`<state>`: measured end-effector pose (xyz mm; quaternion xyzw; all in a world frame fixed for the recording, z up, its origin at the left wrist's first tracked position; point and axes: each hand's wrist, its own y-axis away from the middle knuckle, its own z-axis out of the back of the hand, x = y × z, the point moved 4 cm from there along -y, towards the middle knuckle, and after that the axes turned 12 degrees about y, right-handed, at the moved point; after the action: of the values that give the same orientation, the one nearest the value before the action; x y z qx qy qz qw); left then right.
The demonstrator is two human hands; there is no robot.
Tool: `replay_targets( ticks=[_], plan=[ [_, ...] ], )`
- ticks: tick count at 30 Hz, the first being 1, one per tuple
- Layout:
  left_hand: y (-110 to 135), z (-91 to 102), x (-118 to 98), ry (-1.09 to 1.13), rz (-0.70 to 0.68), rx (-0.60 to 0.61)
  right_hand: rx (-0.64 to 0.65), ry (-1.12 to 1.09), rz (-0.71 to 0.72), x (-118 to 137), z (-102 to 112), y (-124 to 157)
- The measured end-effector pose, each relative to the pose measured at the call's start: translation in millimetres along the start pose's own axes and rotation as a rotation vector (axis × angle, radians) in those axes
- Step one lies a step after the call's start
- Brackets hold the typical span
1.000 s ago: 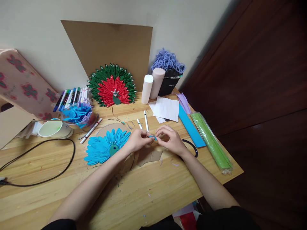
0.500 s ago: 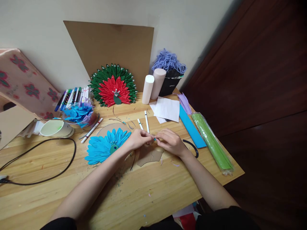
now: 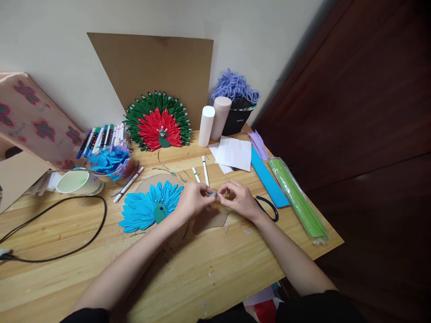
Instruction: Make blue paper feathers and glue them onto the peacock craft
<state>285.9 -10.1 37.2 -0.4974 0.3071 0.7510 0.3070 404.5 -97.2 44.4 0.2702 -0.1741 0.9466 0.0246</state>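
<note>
My left hand (image 3: 193,200) and my right hand (image 3: 238,198) meet at the middle of the wooden table (image 3: 101,264). Both pinch a small blue paper piece (image 3: 214,194) between their fingertips. Just left of my left hand lies a blue paper peacock fan (image 3: 144,207) with a green body, glued on a cardboard disc. Under my hands lies a cut cardboard scrap (image 3: 211,219). Two white markers (image 3: 204,170) lie just beyond my fingers.
A red and green paper peacock (image 3: 158,121) leans on a cardboard sheet (image 3: 158,67) at the wall. Markers (image 3: 101,137), a bowl of blue paper bits (image 3: 109,161), a paper cup (image 3: 76,181), a black cable (image 3: 54,229), white rolls (image 3: 213,121), purple yarn (image 3: 235,85), scissors (image 3: 267,207) and green paper sticks (image 3: 296,197) surround it.
My hands have drawn closer together over the blue piece, fingertips now touching around it. The view has shifted slightly; the things on the table stay in place.
</note>
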Motion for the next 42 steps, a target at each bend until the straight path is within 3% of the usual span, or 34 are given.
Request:
replay_targets(
  ticks=[5, 10, 13, 17, 23, 31, 36, 42],
  plan=[
    [0.4, 5.0, -2.9, -0.068, -0.038, -0.01, 0.008, -0.056, -0.053, -4.5, -0.3, 1.1],
    [-5.0, 20.8, -1.0, -0.066, -0.045, -0.129, -0.155, 0.041, -0.032, -9.1, 11.9, -0.9],
    [-9.5, 14.8, 4.9, 0.193, 0.106, 0.001, -0.234, 0.101, 0.077, -7.3, 16.5, -0.6],
    [-8.4, -3.4, 10.6, 0.505, 0.324, 0.16, -0.234, 0.157, 0.241, -1.2, 14.7, 1.8],
    [-6.7, -8.2, 10.0, 0.476, 0.24, 0.165, -0.245, 0.224, 0.343, 0.5, 13.7, 4.8],
    [-2.4, -5.7, 6.2, 0.49, 0.296, 0.255, -0.215, 0.292, 0.411, -0.8, 14.6, 7.6],
    [-5.4, -5.4, 9.4, 0.477, 0.242, 0.204, -0.212, 0.261, 0.381, 0.6, 14.3, 6.1],
    [-8.1, -6.5, 12.3, 0.533, 0.182, 0.149, -0.168, 0.031, 0.169, 0.7, 15.1, 0.7]
  ],
)
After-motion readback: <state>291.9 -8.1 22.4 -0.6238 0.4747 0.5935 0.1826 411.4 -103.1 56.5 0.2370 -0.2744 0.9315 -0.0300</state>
